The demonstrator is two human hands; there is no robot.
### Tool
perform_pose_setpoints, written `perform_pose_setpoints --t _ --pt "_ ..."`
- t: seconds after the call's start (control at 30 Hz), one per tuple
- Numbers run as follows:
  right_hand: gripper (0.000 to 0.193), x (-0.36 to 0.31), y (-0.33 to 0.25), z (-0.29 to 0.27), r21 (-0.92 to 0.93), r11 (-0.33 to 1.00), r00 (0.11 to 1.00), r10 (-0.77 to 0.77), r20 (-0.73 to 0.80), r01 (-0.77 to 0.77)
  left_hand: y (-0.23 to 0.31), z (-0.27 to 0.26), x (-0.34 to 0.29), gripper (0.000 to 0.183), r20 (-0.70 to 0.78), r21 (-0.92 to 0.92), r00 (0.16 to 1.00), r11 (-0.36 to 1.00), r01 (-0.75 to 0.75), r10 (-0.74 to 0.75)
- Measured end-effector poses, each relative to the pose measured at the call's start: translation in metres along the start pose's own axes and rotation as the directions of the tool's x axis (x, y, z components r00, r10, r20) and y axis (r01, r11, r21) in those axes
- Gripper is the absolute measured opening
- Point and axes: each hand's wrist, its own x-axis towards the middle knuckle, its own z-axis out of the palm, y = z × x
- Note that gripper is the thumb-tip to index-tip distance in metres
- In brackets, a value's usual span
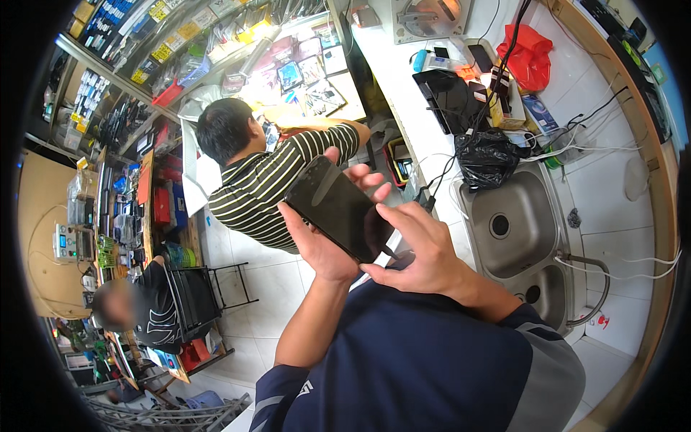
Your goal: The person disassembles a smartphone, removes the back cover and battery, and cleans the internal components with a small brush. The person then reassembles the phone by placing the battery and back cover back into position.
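Observation:
A black smartphone [344,209] lies tilted across my two hands, its dark glossy screen facing up and showing light reflections. My left hand [324,248] cradles it from beneath and along the left edge, with fingertips showing past the far right edge. At the phone's lower right end, my right hand [425,248] grips it, index finger on the right edge and thumb by the bottom corner. The phone hides part of the left fingers and palm.
Right of me is a double steel sink [515,245] with a curved faucet [597,288]. The white counter holds a black plastic bag [489,158], a red bag [529,57] and cables. Ahead, a person in a striped shirt [270,187] works at a lit bench; another sits lower left.

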Motion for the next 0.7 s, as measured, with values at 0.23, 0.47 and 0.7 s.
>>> perform_pose_setpoints --t 0.23,0.47,0.7 --pt "0.066 0.004 0.004 -0.003 0.013 0.996 0.995 -0.086 0.046 0.086 0.008 -0.007 0.000 0.099 0.055 -0.020 0.998 0.999 0.041 -0.040" --pt "0.039 0.002 0.014 -0.011 0.477 0.846 0.968 0.172 0.183 -0.240 0.016 0.007 -0.010 0.098 -0.192 -0.036 0.978 0.997 0.070 -0.075" --pt "0.062 -0.002 0.022 -0.017 0.546 0.626 0.830 0.405 0.383 -0.557 0.022 0.027 -0.017 0.075 -0.286 -0.009 0.957 0.998 0.054 -0.055"
